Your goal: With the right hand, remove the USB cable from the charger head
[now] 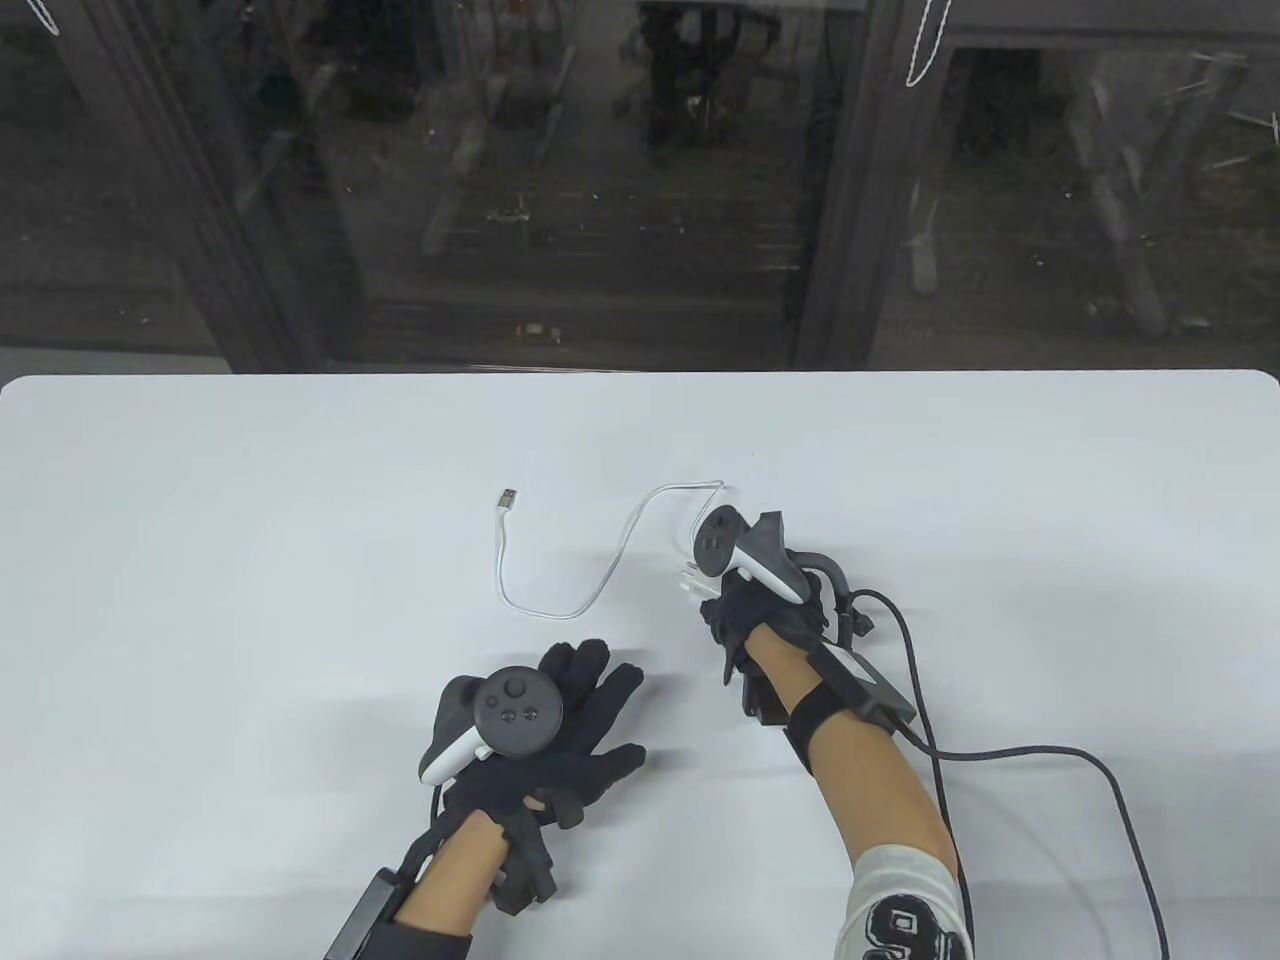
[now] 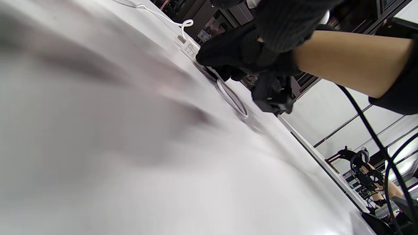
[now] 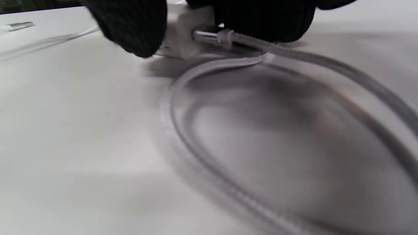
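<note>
A white charger head [image 3: 183, 36] lies on the white table [image 1: 250, 560]. A metal plug [image 3: 209, 35] sits in its socket. The white USB cable [image 1: 560, 606] loops away from it [image 3: 183, 130] to a free metal end [image 1: 508, 497]. My right hand [image 1: 705, 590] is over the charger head [image 1: 690, 582] and grips it, thumb [image 3: 130, 26] on one side, other fingers [image 3: 267, 19] on the other. The left wrist view shows the charger head [image 2: 190, 49] under the right hand [image 2: 228, 58]. My left hand [image 1: 590, 700] rests flat on the table, fingers spread, holding nothing.
A black cord [image 1: 1050, 750] runs from my right wrist across the table's right side. The table's far edge [image 1: 640, 375] meets a dark glass wall.
</note>
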Tool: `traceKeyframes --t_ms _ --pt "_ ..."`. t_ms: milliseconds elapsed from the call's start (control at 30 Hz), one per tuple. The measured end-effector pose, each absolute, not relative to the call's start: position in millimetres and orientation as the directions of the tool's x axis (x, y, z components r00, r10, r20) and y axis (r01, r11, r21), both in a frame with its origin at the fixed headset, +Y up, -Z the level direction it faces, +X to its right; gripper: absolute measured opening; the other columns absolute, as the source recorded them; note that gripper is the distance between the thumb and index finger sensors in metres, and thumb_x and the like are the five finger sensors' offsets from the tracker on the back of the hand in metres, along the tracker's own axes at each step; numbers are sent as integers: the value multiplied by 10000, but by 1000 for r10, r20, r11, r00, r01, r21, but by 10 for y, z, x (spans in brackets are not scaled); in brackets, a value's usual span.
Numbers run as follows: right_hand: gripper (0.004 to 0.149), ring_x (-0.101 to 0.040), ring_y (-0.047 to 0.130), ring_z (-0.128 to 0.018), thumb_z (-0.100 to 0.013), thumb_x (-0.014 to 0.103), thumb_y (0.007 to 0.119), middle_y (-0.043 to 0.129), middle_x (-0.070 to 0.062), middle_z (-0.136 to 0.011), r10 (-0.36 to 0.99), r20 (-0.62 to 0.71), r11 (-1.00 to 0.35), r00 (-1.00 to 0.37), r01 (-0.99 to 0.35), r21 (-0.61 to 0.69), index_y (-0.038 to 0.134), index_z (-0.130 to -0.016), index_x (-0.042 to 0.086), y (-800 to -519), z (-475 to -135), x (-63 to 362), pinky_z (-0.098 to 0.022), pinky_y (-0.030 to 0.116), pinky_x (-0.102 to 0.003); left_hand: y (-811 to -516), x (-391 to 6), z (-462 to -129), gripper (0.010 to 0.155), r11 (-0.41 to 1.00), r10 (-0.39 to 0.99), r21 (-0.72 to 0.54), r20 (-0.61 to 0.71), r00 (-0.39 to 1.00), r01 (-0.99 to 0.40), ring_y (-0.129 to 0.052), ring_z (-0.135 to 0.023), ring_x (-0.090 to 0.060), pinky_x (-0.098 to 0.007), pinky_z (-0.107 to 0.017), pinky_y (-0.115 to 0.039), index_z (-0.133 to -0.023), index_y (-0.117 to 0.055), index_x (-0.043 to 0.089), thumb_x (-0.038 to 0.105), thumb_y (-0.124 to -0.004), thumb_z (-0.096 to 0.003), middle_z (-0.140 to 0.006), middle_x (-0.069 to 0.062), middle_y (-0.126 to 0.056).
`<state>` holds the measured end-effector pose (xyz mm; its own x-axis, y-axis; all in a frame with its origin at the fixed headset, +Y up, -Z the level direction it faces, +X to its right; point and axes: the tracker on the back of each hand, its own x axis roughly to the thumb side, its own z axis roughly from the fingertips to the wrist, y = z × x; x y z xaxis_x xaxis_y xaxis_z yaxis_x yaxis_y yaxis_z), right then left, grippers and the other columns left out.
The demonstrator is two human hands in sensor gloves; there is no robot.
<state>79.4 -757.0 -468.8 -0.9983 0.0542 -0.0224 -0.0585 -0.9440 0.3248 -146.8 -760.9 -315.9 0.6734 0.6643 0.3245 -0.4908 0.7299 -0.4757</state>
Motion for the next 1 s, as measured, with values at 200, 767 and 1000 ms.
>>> traceKeyframes --t_ms 200,767,1000 --pt "692 -491 644 -813 -417 484 787 666 -207 -908 18 44 -973 -999 -7 230 597 -949 84 -7594 -4664 770 -643 432 -687 -7617 -1455 -3165 758 729 663 -482 319 677 -486 66 -1048 -423 -777 -641 -138 -1161 -300 276 514 -684 -552 -1201 -81 -55" --pt "720 -379 984 -548 -397 518 789 903 -179 -728 209 289 -955 -934 -259 -146 614 -923 60 -6558 -3996 1075 -599 595 -674 -7668 -1394 -3142 748 746 631 -509 334 700 -430 64 -1044 -427 -773 -643 -154 -1160 -298 270 519 -662 -556 -1196 -87 -29" --pt "719 -364 948 -620 -399 489 813 876 -133 -773 209 419 -912 -884 -331 -244 595 -949 81 -6427 -3371 1123 -622 553 -686 -7697 -1367 -3107 748 747 628 -515 341 699 -420 59 -1043 -426 -770 -644 -156 -1156 -293 265 514 -661 -554 -1192 -90 -35"
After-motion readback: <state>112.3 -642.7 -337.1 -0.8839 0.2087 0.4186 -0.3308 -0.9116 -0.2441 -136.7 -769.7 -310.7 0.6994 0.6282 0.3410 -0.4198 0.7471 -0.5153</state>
